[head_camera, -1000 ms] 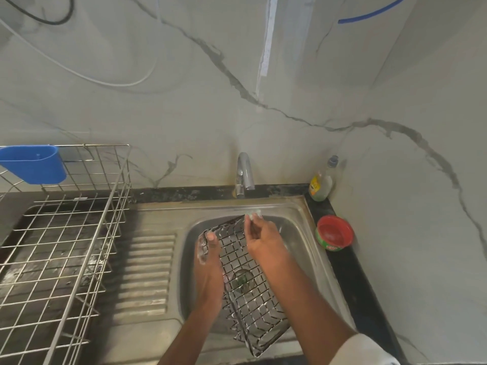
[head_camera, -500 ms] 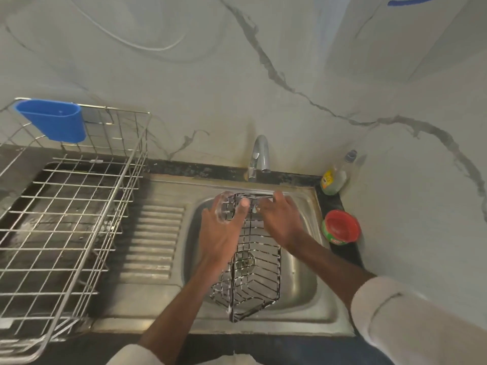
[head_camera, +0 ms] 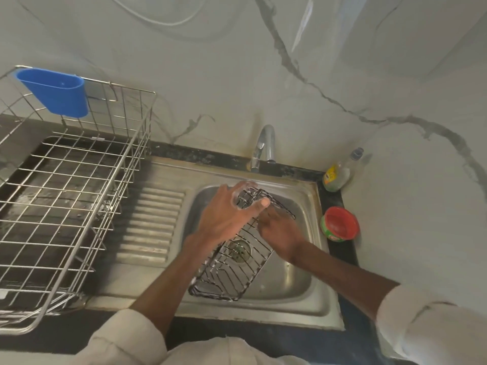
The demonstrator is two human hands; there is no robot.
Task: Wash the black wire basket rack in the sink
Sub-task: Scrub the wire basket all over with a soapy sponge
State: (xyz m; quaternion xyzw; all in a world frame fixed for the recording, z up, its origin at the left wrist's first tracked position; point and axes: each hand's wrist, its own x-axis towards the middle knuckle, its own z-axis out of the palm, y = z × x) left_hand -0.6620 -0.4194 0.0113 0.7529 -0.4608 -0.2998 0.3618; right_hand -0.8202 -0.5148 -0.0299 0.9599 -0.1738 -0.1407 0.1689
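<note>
The black wire basket rack (head_camera: 232,270) lies slanted in the steel sink (head_camera: 295,283), its near end resting on the sink's front rim and its far end raised toward the tap. My left hand (head_camera: 229,214) grips the rack's far left edge, fingers soapy and thumb curled over the wire. Beside it, my right hand (head_camera: 279,227) holds the rack's right side, its fingertips hidden among the wires. The drain shows through the mesh.
A tap (head_camera: 263,146) stands behind the sink; whether water runs I cannot tell. A soap bottle (head_camera: 337,175) and a red-lidded green tub (head_camera: 340,225) sit at the right. A large wire dish rack (head_camera: 66,196) with a blue cup (head_camera: 55,93) fills the left counter.
The rack has turned from standing on edge to lying flatter and slanted. Both hands shifted along its far end, and my view moved closer and downward.
</note>
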